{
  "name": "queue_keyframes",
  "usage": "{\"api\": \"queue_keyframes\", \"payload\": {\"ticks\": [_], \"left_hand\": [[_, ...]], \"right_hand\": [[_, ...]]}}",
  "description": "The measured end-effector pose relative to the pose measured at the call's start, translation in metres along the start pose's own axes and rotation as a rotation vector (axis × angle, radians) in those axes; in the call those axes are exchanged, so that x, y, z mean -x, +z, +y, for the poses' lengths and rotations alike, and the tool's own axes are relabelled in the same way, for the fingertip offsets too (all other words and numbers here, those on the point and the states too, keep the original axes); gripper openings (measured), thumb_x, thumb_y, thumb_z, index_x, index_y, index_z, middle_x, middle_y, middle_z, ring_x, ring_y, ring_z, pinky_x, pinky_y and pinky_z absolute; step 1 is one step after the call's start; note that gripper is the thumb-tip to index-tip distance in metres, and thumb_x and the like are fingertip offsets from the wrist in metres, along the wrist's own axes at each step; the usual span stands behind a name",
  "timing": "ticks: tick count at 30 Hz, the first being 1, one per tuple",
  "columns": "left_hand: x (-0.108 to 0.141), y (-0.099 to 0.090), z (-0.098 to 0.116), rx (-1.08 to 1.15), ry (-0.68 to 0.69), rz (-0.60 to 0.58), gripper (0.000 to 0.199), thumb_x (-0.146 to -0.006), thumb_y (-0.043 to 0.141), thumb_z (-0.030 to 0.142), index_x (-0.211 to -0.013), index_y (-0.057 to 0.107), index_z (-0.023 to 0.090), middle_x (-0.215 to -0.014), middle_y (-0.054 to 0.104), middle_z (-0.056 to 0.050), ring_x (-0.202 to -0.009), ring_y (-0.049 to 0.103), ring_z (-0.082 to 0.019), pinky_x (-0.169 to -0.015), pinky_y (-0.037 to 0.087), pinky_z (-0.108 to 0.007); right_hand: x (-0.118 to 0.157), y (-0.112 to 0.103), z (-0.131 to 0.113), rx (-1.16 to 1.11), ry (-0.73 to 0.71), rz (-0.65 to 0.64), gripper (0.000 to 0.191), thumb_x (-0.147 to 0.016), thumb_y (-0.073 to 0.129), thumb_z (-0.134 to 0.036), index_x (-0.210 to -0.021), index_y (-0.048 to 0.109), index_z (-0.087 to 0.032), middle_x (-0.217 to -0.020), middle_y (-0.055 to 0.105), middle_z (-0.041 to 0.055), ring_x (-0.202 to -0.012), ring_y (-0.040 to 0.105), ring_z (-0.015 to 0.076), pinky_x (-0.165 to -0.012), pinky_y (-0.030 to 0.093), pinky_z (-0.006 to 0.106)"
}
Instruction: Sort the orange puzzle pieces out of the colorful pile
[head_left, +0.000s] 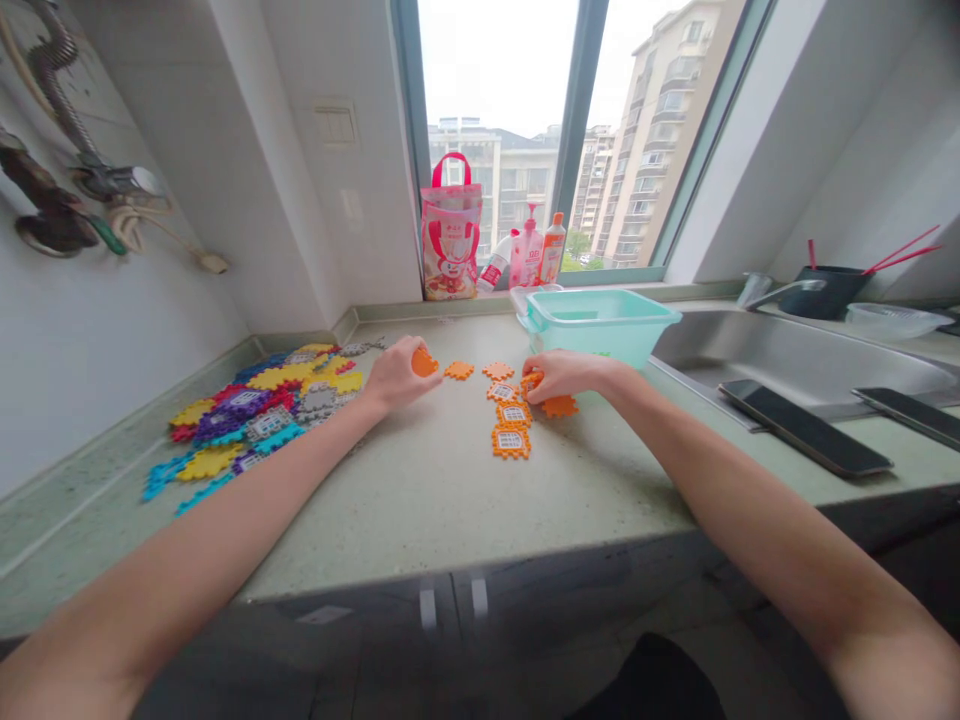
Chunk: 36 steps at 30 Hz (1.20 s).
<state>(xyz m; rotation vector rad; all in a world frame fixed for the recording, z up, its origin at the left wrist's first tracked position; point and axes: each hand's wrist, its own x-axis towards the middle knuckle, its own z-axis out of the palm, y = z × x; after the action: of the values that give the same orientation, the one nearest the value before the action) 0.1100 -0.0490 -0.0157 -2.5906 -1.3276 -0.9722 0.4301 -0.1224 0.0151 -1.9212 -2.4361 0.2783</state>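
Observation:
My left hand (396, 377) is closed on an orange puzzle tile (424, 362) with toothed edges, held slightly tilted over the counter. Just right of it a loose orange tile (459, 370) lies flat. My right hand (559, 376) grips another orange puzzle tile (531, 384) between thumb and fingers, beside a column of orange tiles. In that column, labelled tiles (511, 441) with white printed patches run toward me, and a plain tile (498, 371) lies at the far end. One more orange tile (561, 406) sits partly under my right hand.
A heap of mixed-colour tiles (255, 400) spreads over the left of the counter (420, 510). Behind my right hand stands a turquoise basin (600, 325). To the right are a steel sink (750, 350) and a black phone (806, 425). Bottles and a pink bag (451, 240) stand by the window.

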Motion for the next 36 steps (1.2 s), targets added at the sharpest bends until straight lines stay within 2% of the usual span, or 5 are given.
{"api": "queue_keyframes", "payload": {"ticks": [8, 15, 19, 28, 36], "left_hand": [[-0.010, 0.011, -0.025, -0.113, -0.101, -0.236, 0.053, -0.082, 0.067, 0.056, -0.127, 0.072, 0.028, -0.135, 0.071, -0.006, -0.114, 0.069, -0.029, -0.096, 0.054, -0.038], [-0.013, 0.013, -0.028, -0.139, -0.091, -0.268, 0.053, -0.081, 0.066, 0.060, -0.121, 0.076, 0.028, -0.130, 0.073, -0.008, -0.113, 0.070, -0.031, -0.093, 0.055, -0.038], [-0.014, 0.013, -0.027, -0.164, -0.112, -0.267, 0.053, -0.077, 0.068, 0.061, -0.113, 0.075, 0.024, -0.121, 0.075, -0.010, -0.106, 0.071, -0.031, -0.087, 0.055, -0.036], [-0.008, 0.008, -0.015, -0.107, -0.067, -0.261, 0.050, -0.082, 0.063, 0.059, -0.116, 0.072, 0.023, -0.108, 0.077, -0.009, -0.098, 0.071, -0.029, -0.084, 0.053, -0.035], [-0.004, 0.010, -0.011, -0.136, -0.095, -0.272, 0.060, -0.079, 0.065, 0.067, -0.119, 0.073, 0.024, -0.119, 0.076, -0.011, -0.108, 0.070, -0.032, -0.090, 0.054, -0.036]], "right_hand": [[0.001, 0.000, 0.000, -0.014, -0.018, 0.062, 0.059, -0.077, 0.077, -0.043, -0.131, 0.068, -0.022, -0.107, 0.077, 0.0108, -0.093, 0.071, 0.0273, -0.078, 0.051, 0.033], [-0.012, 0.010, -0.005, -0.277, -0.121, 0.270, 0.045, -0.085, 0.072, -0.038, -0.125, 0.070, -0.018, -0.112, 0.076, 0.0089, -0.099, 0.070, 0.0239, -0.088, 0.052, 0.033], [-0.028, 0.023, -0.019, -0.390, -0.036, 0.383, 0.044, -0.086, 0.072, -0.037, -0.126, 0.070, -0.017, -0.111, 0.077, 0.0087, -0.098, 0.070, 0.0228, -0.088, 0.053, 0.033], [-0.050, 0.042, -0.032, -0.156, 0.175, 0.453, 0.062, -0.084, 0.073, -0.065, -0.128, 0.069, -0.021, -0.122, 0.075, 0.0133, -0.104, 0.071, 0.0305, -0.087, 0.053, 0.037], [-0.050, 0.046, -0.032, -0.106, 0.175, 0.481, 0.053, -0.085, 0.074, -0.061, -0.122, 0.074, -0.023, -0.114, 0.078, 0.0103, -0.101, 0.072, 0.0289, -0.085, 0.052, 0.035]]}}
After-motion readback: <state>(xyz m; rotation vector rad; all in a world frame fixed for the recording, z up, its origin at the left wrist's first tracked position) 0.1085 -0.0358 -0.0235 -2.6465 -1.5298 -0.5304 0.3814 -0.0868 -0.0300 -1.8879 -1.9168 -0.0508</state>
